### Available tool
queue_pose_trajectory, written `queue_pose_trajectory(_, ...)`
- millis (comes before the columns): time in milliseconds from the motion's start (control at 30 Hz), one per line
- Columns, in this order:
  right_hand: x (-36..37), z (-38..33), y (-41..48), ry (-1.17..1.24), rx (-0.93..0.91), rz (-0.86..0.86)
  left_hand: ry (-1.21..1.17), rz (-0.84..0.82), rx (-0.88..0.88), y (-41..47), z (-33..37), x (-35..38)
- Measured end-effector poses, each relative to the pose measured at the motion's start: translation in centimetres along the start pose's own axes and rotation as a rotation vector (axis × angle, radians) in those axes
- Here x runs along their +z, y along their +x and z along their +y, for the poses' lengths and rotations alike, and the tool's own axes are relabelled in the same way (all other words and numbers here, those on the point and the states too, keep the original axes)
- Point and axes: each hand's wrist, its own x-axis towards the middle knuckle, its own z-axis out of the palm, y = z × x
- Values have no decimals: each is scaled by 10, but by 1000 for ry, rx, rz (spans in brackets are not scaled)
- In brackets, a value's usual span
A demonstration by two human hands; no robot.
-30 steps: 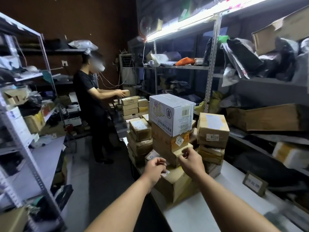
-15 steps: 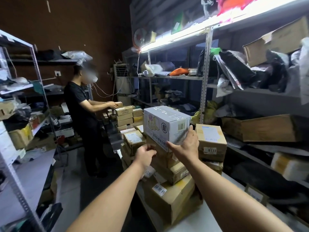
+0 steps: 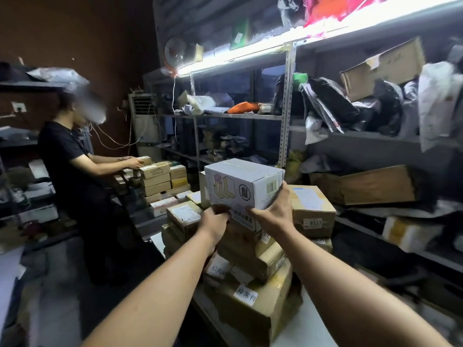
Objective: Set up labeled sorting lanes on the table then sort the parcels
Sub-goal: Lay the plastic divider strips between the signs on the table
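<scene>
Though apart, hands (image 3: pixel 216 221) (image 3: pixel 274 213) round white box (image 3: pixel 241 182)

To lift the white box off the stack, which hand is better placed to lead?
Probably the right hand: it spans the near corner of the white box, with its thumb up the side face. The left hand only grips the lower front edge.

A white printed carton (image 3: pixel 244 187) sits atop a stack of brown cardboard parcels (image 3: pixel 253 261). The stack stands on the white table (image 3: pixel 308 329).
</scene>
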Motion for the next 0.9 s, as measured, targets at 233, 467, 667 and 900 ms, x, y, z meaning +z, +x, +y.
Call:
queue_pose_trajectory(233, -4, -5, -17, 3, -24, 69, 13, -104, -3, 2, -3, 0)
queue_pose_trajectory(467, -17, -15, -17, -17, 17, 163, -154, 4, -130, 14, 23, 7)
queue_pose_trajectory(667, -23, -18, -25, 24, 53, 220, -222, -175, -198, -6, 44, 24)
queue_pose_trajectory(900, -25, -21, -28, 5, 68, 222, -134, -119, -92, 12, 13, 38)
